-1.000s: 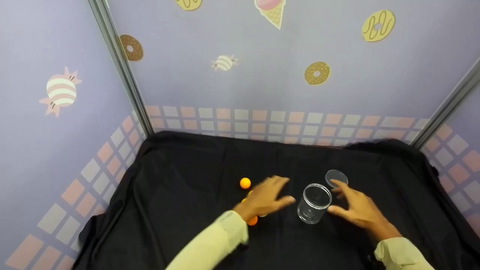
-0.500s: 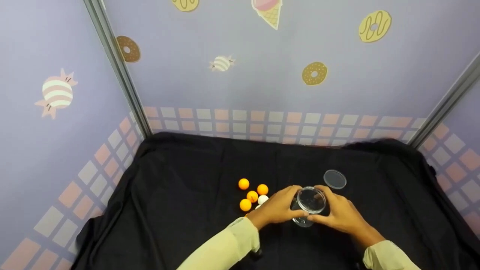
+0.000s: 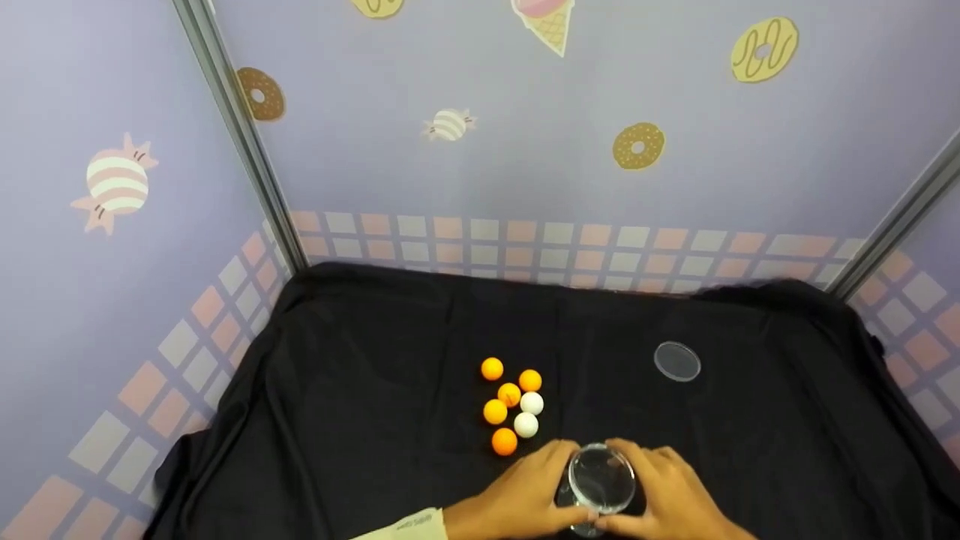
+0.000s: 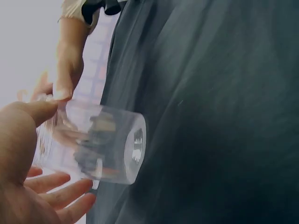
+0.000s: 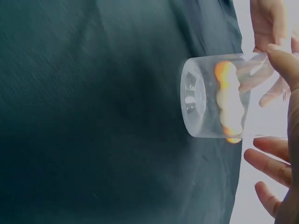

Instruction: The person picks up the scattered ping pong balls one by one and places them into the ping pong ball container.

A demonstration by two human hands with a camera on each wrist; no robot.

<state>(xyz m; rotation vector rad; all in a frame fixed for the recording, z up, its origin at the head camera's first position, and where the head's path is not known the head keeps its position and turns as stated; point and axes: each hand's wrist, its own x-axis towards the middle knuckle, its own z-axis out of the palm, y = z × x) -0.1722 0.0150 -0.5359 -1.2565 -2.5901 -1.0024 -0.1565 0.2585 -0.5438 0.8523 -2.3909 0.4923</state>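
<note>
My left hand (image 3: 531,489) and right hand (image 3: 664,491) hold a clear plastic jar (image 3: 601,480) between them, near the front of the black cloth. The jar is upright with its round mouth facing up, and both thumbs meet on its near side. In the left wrist view the fingers lie along the wall of the jar (image 4: 110,140), which has nothing inside. Orange balls (image 5: 224,70) and white ones show through its wall in the right wrist view, lying beyond it on the cloth. Whether the jar's base touches the cloth I cannot tell.
Several orange balls (image 3: 495,411) and two white balls (image 3: 526,425) lie loose on the black cloth (image 3: 360,420), left of and beyond the jar. A clear round lid (image 3: 677,361) lies flat at the right. Patterned walls (image 3: 525,150) enclose the back and sides.
Both hands were apart around the jar, then took hold of it. Jar and hands have since moved toward the person and slightly left, uncovering the balls. The lid stays put.
</note>
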